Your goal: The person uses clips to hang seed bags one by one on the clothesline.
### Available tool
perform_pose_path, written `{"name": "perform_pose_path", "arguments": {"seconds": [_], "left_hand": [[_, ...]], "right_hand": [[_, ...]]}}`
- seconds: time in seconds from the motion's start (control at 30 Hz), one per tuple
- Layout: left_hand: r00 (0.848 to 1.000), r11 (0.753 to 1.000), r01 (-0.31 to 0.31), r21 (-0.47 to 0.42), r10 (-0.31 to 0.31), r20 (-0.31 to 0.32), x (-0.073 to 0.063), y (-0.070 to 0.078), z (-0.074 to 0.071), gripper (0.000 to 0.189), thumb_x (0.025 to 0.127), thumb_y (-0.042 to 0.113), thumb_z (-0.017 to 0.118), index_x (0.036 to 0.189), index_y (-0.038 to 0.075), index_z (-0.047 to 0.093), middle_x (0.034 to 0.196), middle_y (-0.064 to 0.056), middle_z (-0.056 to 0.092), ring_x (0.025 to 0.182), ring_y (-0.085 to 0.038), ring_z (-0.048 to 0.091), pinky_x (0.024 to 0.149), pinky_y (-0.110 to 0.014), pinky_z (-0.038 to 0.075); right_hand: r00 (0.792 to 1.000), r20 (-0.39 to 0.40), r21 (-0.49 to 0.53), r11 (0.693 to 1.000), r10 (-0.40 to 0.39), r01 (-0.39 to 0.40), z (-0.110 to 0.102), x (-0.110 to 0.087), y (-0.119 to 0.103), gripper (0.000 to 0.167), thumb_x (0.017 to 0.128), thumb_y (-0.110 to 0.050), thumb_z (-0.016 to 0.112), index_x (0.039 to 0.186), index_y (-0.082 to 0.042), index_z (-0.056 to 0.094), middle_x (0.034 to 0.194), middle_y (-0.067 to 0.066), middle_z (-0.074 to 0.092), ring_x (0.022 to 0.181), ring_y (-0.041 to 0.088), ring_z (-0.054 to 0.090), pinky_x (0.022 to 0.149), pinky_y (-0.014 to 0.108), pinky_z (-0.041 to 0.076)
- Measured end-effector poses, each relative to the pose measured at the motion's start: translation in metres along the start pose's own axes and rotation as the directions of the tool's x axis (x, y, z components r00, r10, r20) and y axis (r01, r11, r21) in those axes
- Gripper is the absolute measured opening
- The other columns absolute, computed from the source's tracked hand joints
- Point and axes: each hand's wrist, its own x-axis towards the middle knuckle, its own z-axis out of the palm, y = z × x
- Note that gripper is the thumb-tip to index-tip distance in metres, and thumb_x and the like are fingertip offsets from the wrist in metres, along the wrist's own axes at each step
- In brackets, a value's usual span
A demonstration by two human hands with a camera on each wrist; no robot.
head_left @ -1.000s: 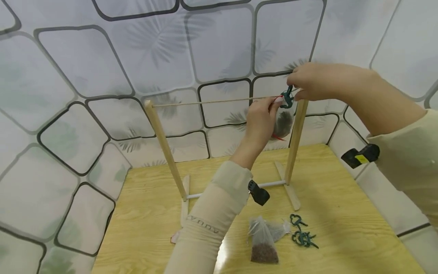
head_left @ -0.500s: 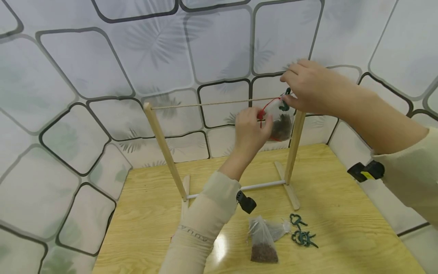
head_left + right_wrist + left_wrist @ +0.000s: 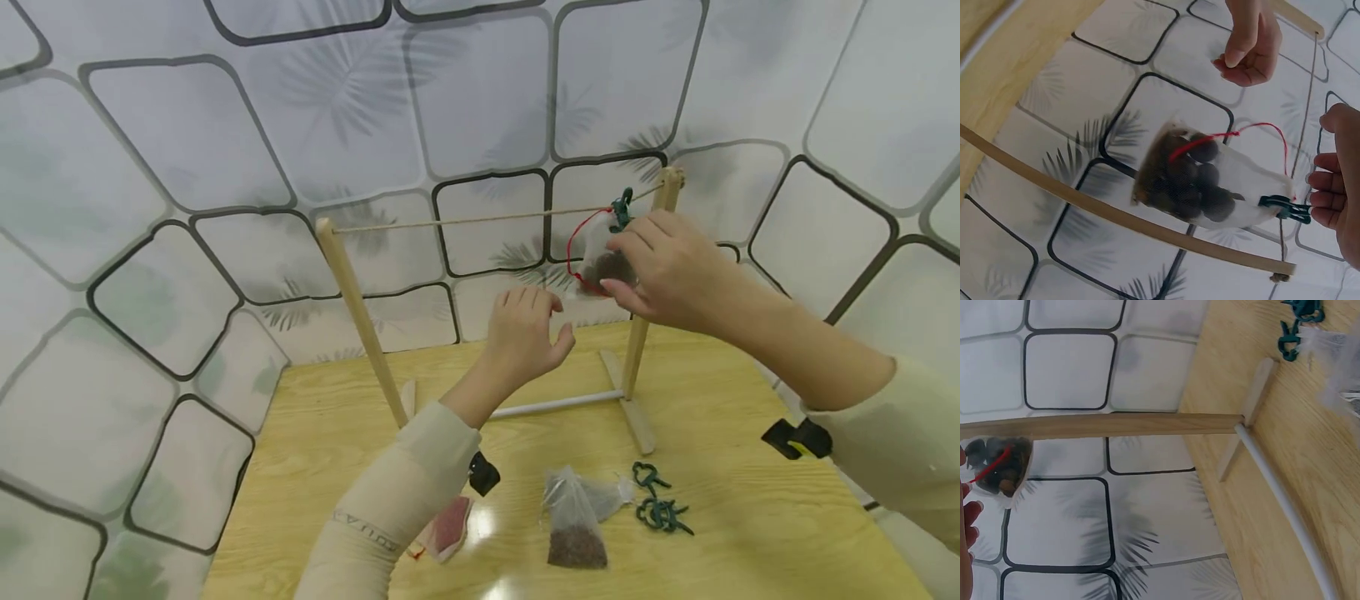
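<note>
A sheer drawstring bag [image 3: 606, 265] with dark round lumps inside hangs from the string [image 3: 480, 221] near the right post. A dark green clip [image 3: 621, 210] grips its neck at the string, and a red cord [image 3: 1263, 125] loops loosely off the bag. My right hand [image 3: 667, 271] is beside the bag in the head view, fingers loosely bent and holding nothing. In the right wrist view its fingertips are close to the clip [image 3: 1285, 209]. Lower and to the left, my left hand [image 3: 525, 333] hangs in the air with relaxed fingers, away from the bag.
The string runs between a left post [image 3: 360, 321] and a right post [image 3: 639, 350], joined low by a white bar [image 3: 558, 405]. On the table [image 3: 735, 500] lie several green clips [image 3: 663, 514], a sheer bag with brown contents [image 3: 577, 546] and a pink-filled bag [image 3: 452, 527].
My left hand has let go of the bag's red cord and moved down and left. My right hand has left the clip and come lower, so the clip shows hanging at the string.
</note>
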Motion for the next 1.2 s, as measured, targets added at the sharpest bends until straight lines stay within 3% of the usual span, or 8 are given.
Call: {"name": "perform_pose_path", "arguments": {"seconds": [0.17, 0.3, 0.47, 0.67, 0.77, 0.97, 1.2], "left_hand": [[0.998, 0.998, -0.058, 0.021, 0.058, 0.035, -0.025, 0.000, -0.003, 0.018, 0.076, 0.029, 0.061, 0.085, 0.013, 0.062, 0.078, 0.001, 0.061, 0.072, -0.019, 0.057, 0.064, -0.032, 0.041], [0.994, 0.997, -0.071, -0.005, 0.071, 0.080, -0.045, -0.002, -0.003, 0.018, 0.074, 0.026, 0.063, 0.085, 0.012, 0.061, 0.079, 0.000, 0.060, 0.073, -0.019, 0.056, 0.064, -0.031, 0.039], [0.989, 0.998, -0.038, -0.052, 0.045, 0.143, -0.073, -0.008, -0.004, 0.017, 0.075, 0.024, 0.063, 0.086, 0.011, 0.061, 0.077, 0.000, 0.059, 0.071, -0.018, 0.053, 0.063, -0.030, 0.039], [0.986, 0.996, 0.021, -0.084, -0.006, 0.166, -0.106, -0.008, 0.000, 0.018, 0.074, 0.023, 0.066, 0.087, 0.011, 0.061, 0.076, 0.001, 0.059, 0.070, -0.016, 0.053, 0.065, -0.031, 0.042], [0.979, 0.993, 0.027, -0.115, -0.003, 0.202, -0.121, -0.004, 0.003, 0.020, 0.073, 0.023, 0.067, 0.087, 0.010, 0.061, 0.075, 0.001, 0.058, 0.069, -0.015, 0.052, 0.065, -0.030, 0.041], [0.947, 0.987, 0.011, -0.160, 0.041, 0.317, -0.151, 0.010, 0.013, 0.021, 0.076, 0.024, 0.065, 0.092, 0.012, 0.060, 0.078, 0.003, 0.057, 0.072, -0.012, 0.050, 0.068, -0.027, 0.040], [0.955, 0.982, -0.005, -0.189, 0.061, 0.290, -0.178, 0.027, 0.026, 0.020, 0.071, 0.022, 0.069, 0.087, 0.015, 0.058, 0.075, 0.004, 0.055, 0.068, -0.011, 0.049, 0.067, -0.027, 0.042]], "right_hand": [[0.999, 0.016, 0.051, 0.997, 0.051, -0.052, 0.021, -0.026, -0.021, 0.055, 0.099, -0.037, 0.034, 0.093, 0.012, 0.058, 0.084, 0.022, 0.059, 0.077, 0.038, 0.055, 0.071, 0.047, 0.045], [0.997, 0.027, 0.063, 0.995, 0.077, -0.079, 0.035, -0.049, -0.032, 0.057, 0.099, -0.039, 0.033, 0.093, 0.011, 0.059, 0.083, 0.021, 0.059, 0.075, 0.036, 0.055, 0.070, 0.046, 0.045], [0.994, 0.030, 0.084, 0.991, 0.101, -0.103, 0.048, -0.074, -0.045, 0.056, 0.100, -0.038, 0.033, 0.090, 0.010, 0.060, 0.080, 0.020, 0.059, 0.072, 0.034, 0.055, 0.067, 0.045, 0.046], [0.978, 0.054, 0.166, 0.964, 0.201, -0.208, 0.059, -0.102, -0.059, 0.055, 0.100, -0.040, 0.036, 0.091, 0.009, 0.061, 0.081, 0.019, 0.060, 0.073, 0.034, 0.056, 0.066, 0.046, 0.046], [0.968, 0.055, 0.194, 0.949, 0.244, -0.250, 0.063, -0.117, -0.065, 0.056, 0.100, -0.041, 0.037, 0.092, 0.009, 0.060, 0.081, 0.018, 0.059, 0.072, 0.033, 0.055, 0.067, 0.046, 0.045], [0.959, 0.055, 0.208, 0.936, 0.277, -0.282, 0.072, -0.150, -0.077, 0.056, 0.100, -0.041, 0.036, 0.091, 0.009, 0.059, 0.080, 0.017, 0.058, 0.071, 0.031, 0.053, 0.066, 0.046, 0.044], [0.953, 0.122, 0.235, 0.925, 0.277, -0.299, 0.082, -0.191, -0.098, 0.056, 0.100, -0.043, 0.035, 0.093, 0.006, 0.060, 0.085, 0.015, 0.060, 0.075, 0.028, 0.055, 0.066, 0.043, 0.045]]}}
